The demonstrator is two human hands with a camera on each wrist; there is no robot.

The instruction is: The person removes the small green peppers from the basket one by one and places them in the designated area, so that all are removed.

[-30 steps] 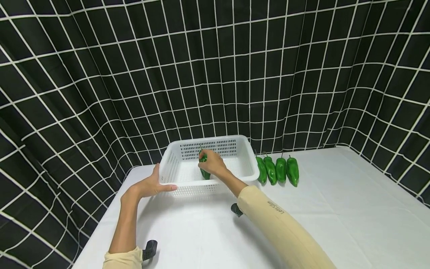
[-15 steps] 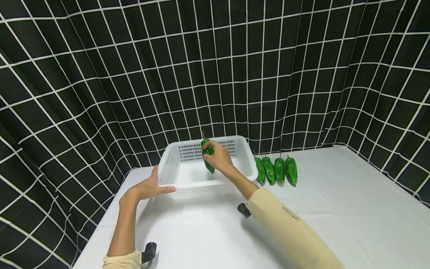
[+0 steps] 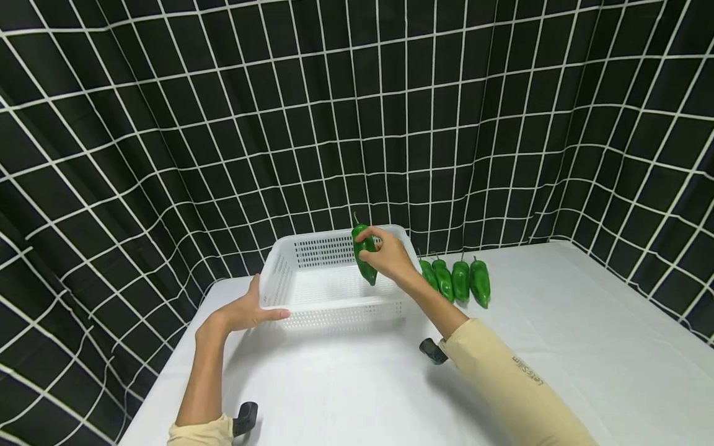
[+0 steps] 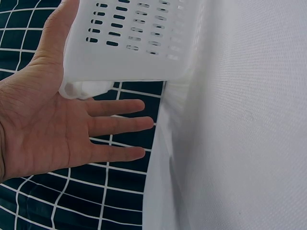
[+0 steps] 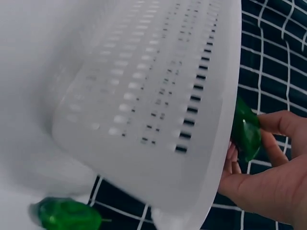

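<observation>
A white perforated plastic basket point(image 3: 329, 305) stands on the white-covered table. My left hand point(image 3: 243, 310) rests against its near left corner, thumb lying along the front side. In the left wrist view three fingers point(image 4: 120, 125) of it extend straight past the basket's edge. Over the right part of the basket, my right hand point(image 3: 395, 255) pinches a long green pepper point(image 3: 366, 271) between thumb and fingers, stem upward and tip slanting down. From the right wrist view, the basket wall partly hides this pepper point(image 5: 248, 132) and the fingertips.
Several green peppers point(image 3: 460, 282) lie side by side on the table just right of the basket, stems away from me. A black curtain with a white grid point(image 3: 357, 124) surrounds the table point(image 3: 558, 334) at the back and sides. Dark devices point(image 3: 245, 418) are strapped near both wrists.
My right hand has lifted the green pepper from low inside the basket and carried it up and to the right. The left hand stays at the corner.
</observation>
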